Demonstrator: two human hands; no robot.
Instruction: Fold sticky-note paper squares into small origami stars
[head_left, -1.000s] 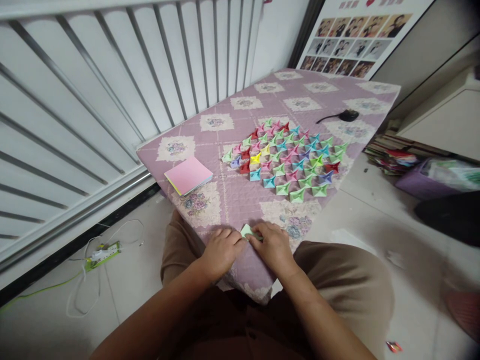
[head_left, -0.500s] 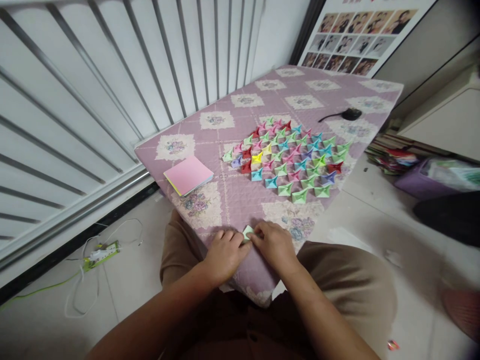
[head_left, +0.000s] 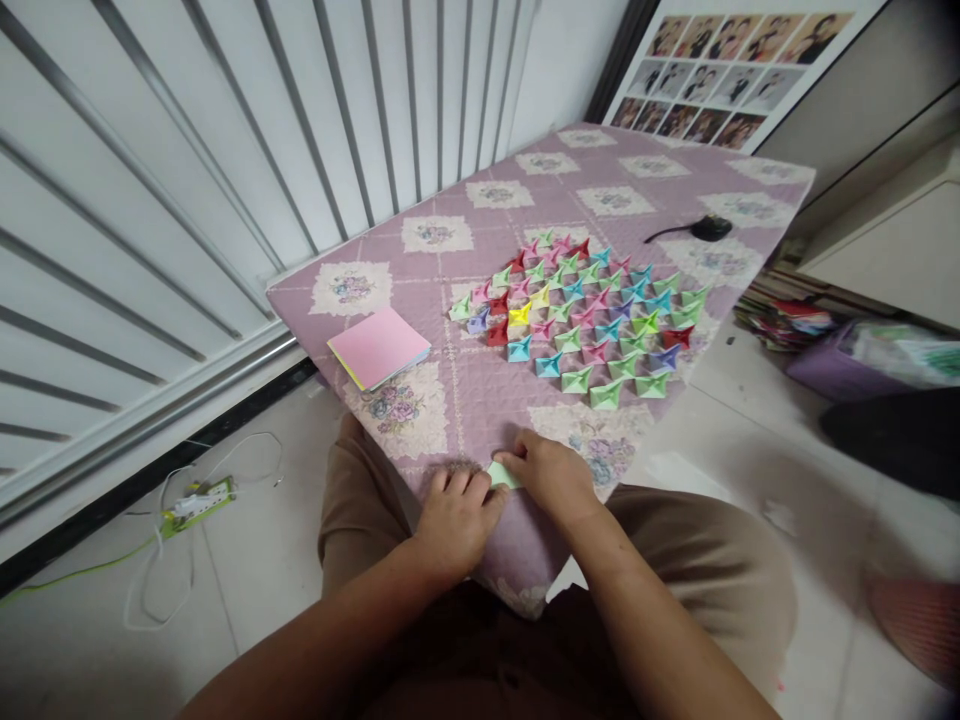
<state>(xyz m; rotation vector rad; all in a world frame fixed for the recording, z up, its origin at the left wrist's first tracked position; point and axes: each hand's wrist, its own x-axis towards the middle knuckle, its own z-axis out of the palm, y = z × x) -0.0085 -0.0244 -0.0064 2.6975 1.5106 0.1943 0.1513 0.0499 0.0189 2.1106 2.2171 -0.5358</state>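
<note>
A small piece of light green paper (head_left: 504, 476) lies on the near corner of the cloth-covered table. My left hand (head_left: 459, 515) has its fingers closed on the paper's left side. My right hand (head_left: 551, 474) pinches its upper right edge, with the fingers curled. Beyond both hands, several folded paper pieces (head_left: 570, 338) in green, pink, blue, red and yellow stand in rows. To the left lies a stack of square paper (head_left: 381, 348) with a pink sheet on top.
The purple floral tablecloth (head_left: 450, 273) reaches the white slatted panel (head_left: 315, 130). A black object with a cord (head_left: 709, 228) rests at the far right. A power strip (head_left: 198, 506) lies on the floor at the left, a purple container (head_left: 847, 362) at the right.
My right hand has moved slightly up along the paper, and more of the green paper shows between my hands. The view has shifted slightly.
</note>
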